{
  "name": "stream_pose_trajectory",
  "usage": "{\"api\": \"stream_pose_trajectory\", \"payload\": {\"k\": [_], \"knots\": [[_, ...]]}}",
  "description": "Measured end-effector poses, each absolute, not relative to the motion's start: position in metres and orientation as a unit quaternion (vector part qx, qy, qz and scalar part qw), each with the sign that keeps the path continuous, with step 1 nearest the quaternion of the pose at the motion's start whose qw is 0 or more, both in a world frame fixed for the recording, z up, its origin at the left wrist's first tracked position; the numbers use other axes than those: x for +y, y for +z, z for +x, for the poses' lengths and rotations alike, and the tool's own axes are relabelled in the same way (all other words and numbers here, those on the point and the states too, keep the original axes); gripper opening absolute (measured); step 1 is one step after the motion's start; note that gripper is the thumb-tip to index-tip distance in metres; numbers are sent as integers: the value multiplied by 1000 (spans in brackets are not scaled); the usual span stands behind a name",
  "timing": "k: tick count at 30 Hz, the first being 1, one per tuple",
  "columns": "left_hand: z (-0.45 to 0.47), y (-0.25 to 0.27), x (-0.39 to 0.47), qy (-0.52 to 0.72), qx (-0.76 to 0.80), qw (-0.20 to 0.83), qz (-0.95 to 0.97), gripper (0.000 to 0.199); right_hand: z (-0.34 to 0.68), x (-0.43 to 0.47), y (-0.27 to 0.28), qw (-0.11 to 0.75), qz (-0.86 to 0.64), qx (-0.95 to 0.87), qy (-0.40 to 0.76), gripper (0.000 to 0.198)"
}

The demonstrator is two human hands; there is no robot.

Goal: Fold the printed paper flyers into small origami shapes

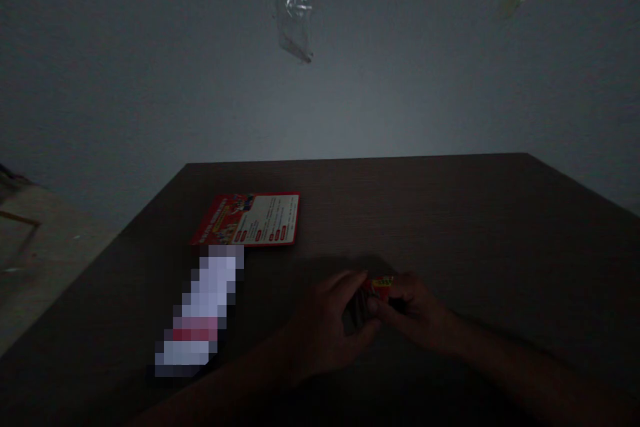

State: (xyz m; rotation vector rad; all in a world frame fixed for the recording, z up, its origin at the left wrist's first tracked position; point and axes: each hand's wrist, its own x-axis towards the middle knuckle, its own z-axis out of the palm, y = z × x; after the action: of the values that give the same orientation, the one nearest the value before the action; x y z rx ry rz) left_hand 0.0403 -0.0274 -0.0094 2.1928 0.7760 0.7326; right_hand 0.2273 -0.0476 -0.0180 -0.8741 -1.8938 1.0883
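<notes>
A small red-and-yellow printed packet (381, 288) is held between my two hands just above the dark tabletop. What kind of packet it is, the dim light does not show. My right hand (420, 312) pinches its right side, thumb in front. Curved like a C, my left hand (333, 327) closes on the packet from the left, fingertips above and thumb below. The inside of the left palm is in shadow.
On the brown wooden table (400, 207), a red-and-white printed card (270, 220) lies at the back left. Nearer stands or lies a bright, pixelated oblong (205, 300). A grey wall (350, 100) with clear tape (295, 13) rises behind the table's far edge.
</notes>
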Motion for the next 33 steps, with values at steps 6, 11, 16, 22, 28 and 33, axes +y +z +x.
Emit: {"api": "stream_pose_trajectory", "payload": {"k": [6, 11, 16, 22, 28, 33], "knots": [[40, -10, -23, 309, 278, 382, 826, 44, 229, -49, -13, 390, -343, -731, 443, 18], [38, -7, -21, 314, 269, 420, 808, 41, 230, -49, -14, 386, -332, -727, 461, 13], [38, -5, -22, 297, 279, 451, 794, 38, 230, -49, -13, 392, -330, -721, 467, 12], [36, -1, -21, 291, 277, 466, 788, 33, 228, -48, -8, 399, -326, -721, 463, 11], [35, -2, -21, 287, 284, 467, 787, 30, 232, -49, -11, 370, -372, -722, 451, 16], [34, -5, -21, 297, 304, 475, 770, 34, 232, -50, -16, 378, -373, -729, 432, 15]]}}
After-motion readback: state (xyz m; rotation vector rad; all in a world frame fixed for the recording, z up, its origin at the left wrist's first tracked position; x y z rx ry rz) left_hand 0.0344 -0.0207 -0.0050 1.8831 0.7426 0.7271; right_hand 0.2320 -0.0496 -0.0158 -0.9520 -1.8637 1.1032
